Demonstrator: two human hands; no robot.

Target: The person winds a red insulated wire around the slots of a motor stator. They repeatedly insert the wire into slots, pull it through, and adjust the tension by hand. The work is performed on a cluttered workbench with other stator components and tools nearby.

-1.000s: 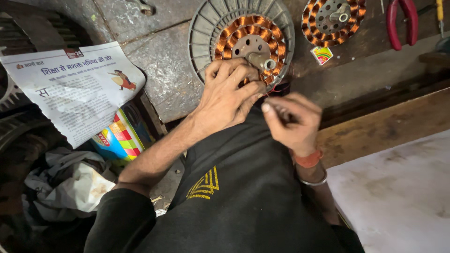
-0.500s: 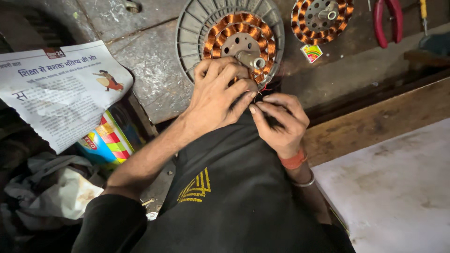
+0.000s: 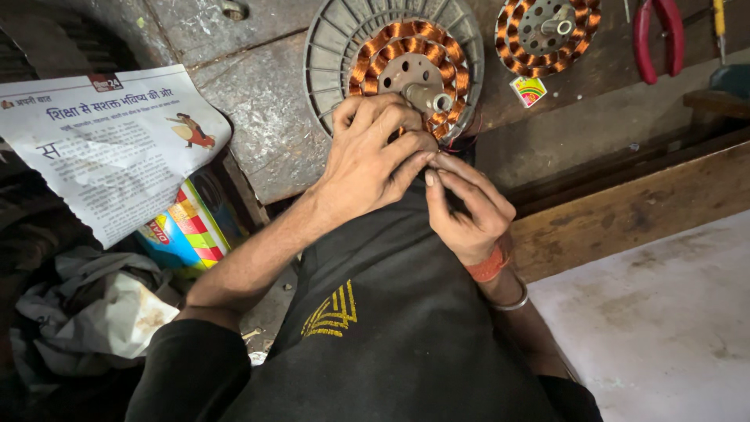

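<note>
A round fan motor stator [image 3: 398, 55] with copper windings and a grey ribbed housing lies on the metal work surface, a steel shaft rising from its middle. My left hand [image 3: 375, 160] rests on its near edge, fingers curled over the windings. My right hand [image 3: 465, 207] is just beside it at the near right rim, fingertips pinched together against the left fingertips. Whatever the fingers pinch is too small to see. An orange thread band and a metal bangle circle my right wrist. My dark-trousered knee fills the lower middle.
A second copper-wound stator [image 3: 547, 31] lies at the top right, with red-handled pliers [image 3: 656, 35] beside it. A newspaper sheet [image 3: 109, 148] hangs at the left over a colourful tin [image 3: 183, 230]. Crumpled cloth [image 3: 94, 312] lies lower left. A wooden beam [image 3: 633, 211] and pale slab [image 3: 664, 328] sit at right.
The view has shifted slightly. My right hand has moved closer to the left, and the fingertips of both now meet at the stator's near rim.
</note>
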